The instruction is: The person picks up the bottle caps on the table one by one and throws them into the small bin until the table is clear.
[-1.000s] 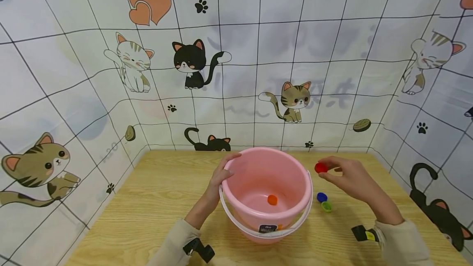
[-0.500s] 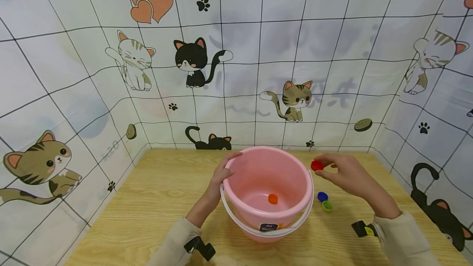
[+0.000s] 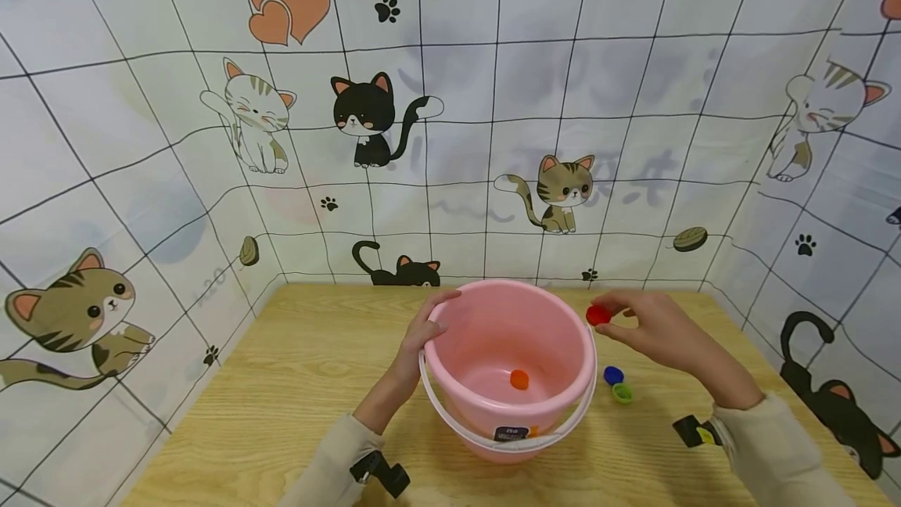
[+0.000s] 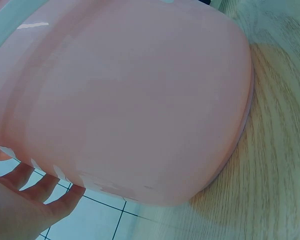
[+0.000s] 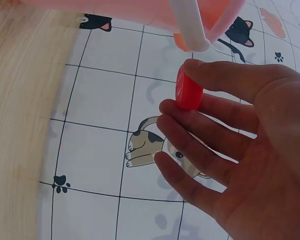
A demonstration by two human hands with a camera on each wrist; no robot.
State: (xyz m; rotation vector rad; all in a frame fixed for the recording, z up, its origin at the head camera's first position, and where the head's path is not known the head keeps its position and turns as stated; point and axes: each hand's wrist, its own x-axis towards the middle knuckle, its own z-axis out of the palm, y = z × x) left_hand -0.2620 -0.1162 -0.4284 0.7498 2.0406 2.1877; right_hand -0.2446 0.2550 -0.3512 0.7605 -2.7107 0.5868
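Observation:
A pink bucket [image 3: 510, 413] with a white handle stands upright on the table. My left hand [image 3: 415, 339] grips its rim at the left, and in the left wrist view the fingers [image 4: 65, 202] curve against the bucket's outside. Beside the right of the rim, my right hand [image 3: 655, 327] pinches a red bottle cap [image 3: 598, 315] between thumb and fingertips. The right wrist view shows the red cap [image 5: 188, 89] on edge below the bucket's handle end. Inside the bucket, an orange bottle cap [image 3: 519, 379] lies on the bottom.
Right of the bucket, a blue cap [image 3: 613, 375] and a green cap [image 3: 622, 393] lie side by side on the wooden table [image 3: 281, 397]. A white cloth wall [image 3: 457, 100] printed with cats and grid lines stands behind and at both sides.
My right hand has moved slightly left with the red bottle cap, closer to the bucket's rim. The left hand and the bucket stay where they were.

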